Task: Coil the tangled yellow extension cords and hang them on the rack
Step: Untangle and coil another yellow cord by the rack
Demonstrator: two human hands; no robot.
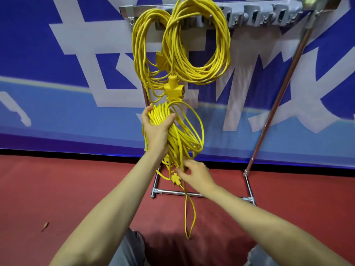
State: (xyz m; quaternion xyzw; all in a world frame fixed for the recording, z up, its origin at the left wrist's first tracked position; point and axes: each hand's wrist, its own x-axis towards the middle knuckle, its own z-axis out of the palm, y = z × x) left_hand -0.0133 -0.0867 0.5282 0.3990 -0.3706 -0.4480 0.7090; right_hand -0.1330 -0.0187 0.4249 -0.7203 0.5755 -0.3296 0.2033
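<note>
Two coiled yellow extension cords hang from the rack's top bar (146,7): a long narrow coil (141,48) on the left and a rounder coil (221,47) beside it, with a yellow socket block (173,88) dangling below. My left hand (156,129) is shut around the top of a third yellow coil (182,139), held in front of the rack. My right hand (194,174) pinches strands at the bottom of that coil, next to its yellow plug (175,179). A loose loop of cord (189,217) trails down toward the floor.
The chrome rack has a slanted right pole (278,100) and a base bar (182,193) on the red floor (67,189). Grey hooks (269,15) line the top rail to the right. A blue and white banner (57,83) covers the wall behind. My knees show at the bottom.
</note>
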